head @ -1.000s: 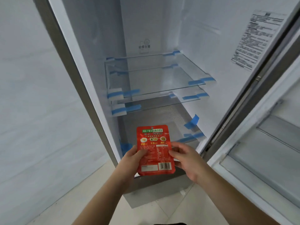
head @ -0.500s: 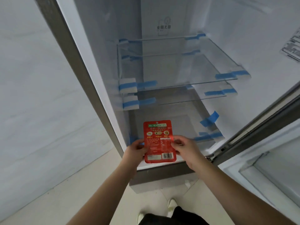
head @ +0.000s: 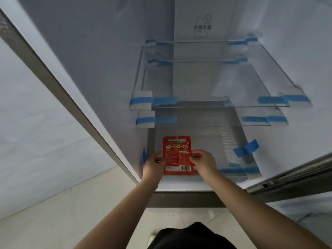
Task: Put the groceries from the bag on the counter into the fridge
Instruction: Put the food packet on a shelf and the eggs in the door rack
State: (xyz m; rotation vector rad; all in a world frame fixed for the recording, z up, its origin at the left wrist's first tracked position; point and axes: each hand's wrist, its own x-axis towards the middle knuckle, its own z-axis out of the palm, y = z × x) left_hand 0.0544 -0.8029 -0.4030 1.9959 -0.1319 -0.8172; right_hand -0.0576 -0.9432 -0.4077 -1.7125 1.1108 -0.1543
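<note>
A flat red food packet (head: 177, 151) with a green label and a barcode is held upright at the front of the open fridge's lowest level. My left hand (head: 154, 165) grips its left edge and my right hand (head: 203, 163) grips its right edge. The packet hangs just over the bottom glass shelf (head: 224, 150), near its front left corner; whether it touches the shelf I cannot tell. The bag and the counter are out of view.
Two more glass shelves (head: 206, 83) sit above, held with blue tape (head: 246, 147) and white foam blocks (head: 142, 100). The fridge's left wall (head: 100, 72) stands close beside my left hand. The open door's edge (head: 296, 171) runs along the right. Tiled floor lies below.
Both hands carried the packet forward and down into the fridge's lowest level. My view has moved closer to the fridge and tilted down.
</note>
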